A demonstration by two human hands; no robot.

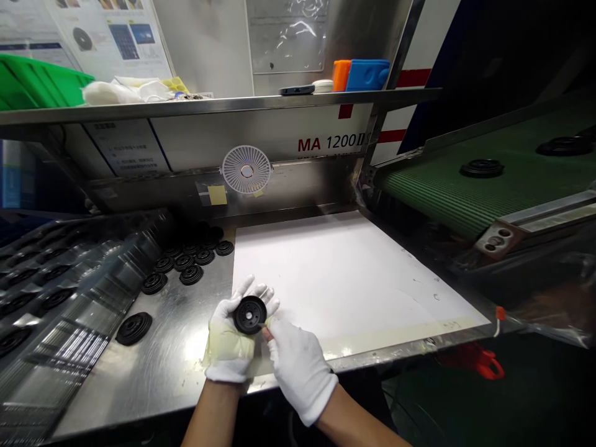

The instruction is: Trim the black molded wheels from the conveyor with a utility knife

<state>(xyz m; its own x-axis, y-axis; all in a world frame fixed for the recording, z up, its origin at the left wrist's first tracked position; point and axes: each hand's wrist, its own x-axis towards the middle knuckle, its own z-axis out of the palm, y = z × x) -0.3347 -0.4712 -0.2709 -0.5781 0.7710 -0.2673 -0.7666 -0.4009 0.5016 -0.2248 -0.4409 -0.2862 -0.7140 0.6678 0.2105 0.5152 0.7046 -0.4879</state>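
Both my hands wear white gloves. My left hand (231, 338) cradles a round black disc part (250, 314) with a small centre hole, fingers curled behind it. My right hand (298, 366) is closed in a pinch at the disc's lower right edge; a bare fingertip shows through the glove, and whether it holds a small tool I cannot make out. Both hands hover over the near edge of the steel bench (172, 354), beside the white sheet (344, 279).
Several black discs (186, 261) lie on the bench to the left, one larger (134, 328). Clear plastic trays (51, 310) of parts stand at far left. A green conveyor belt (465, 192) carries discs at right. A white fan grille (246, 169) hangs on the back panel under a shelf.
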